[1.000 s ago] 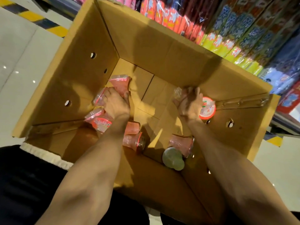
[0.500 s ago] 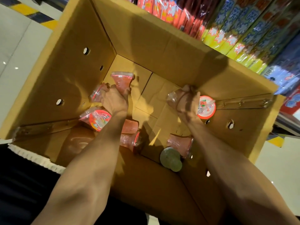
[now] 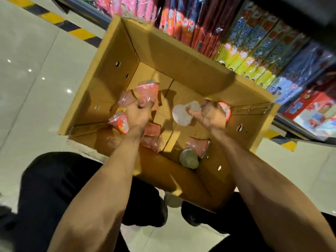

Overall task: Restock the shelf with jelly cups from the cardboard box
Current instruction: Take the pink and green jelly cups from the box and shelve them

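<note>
The left hand (image 3: 136, 115) covers much of the pink jelly cups (image 3: 147, 91) it grips. The right hand (image 3: 210, 114) hides most of a red-lidded cup (image 3: 226, 109) it holds. Shelf packages (image 3: 254, 42) are blurred, print unreadable.

No legible text: print on shelf packets (image 3: 254, 57) at two o'clock and a jelly cup (image 3: 122, 124) at nine o'clock is blurred.

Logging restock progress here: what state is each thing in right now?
cardboard box: open, flaps up
left hand: gripping several pink jelly cups
right hand: gripping a pale cup, red-lidded cup beside it
loose cups: tipped over on the box floor
shelf packets: packed in a row
</note>
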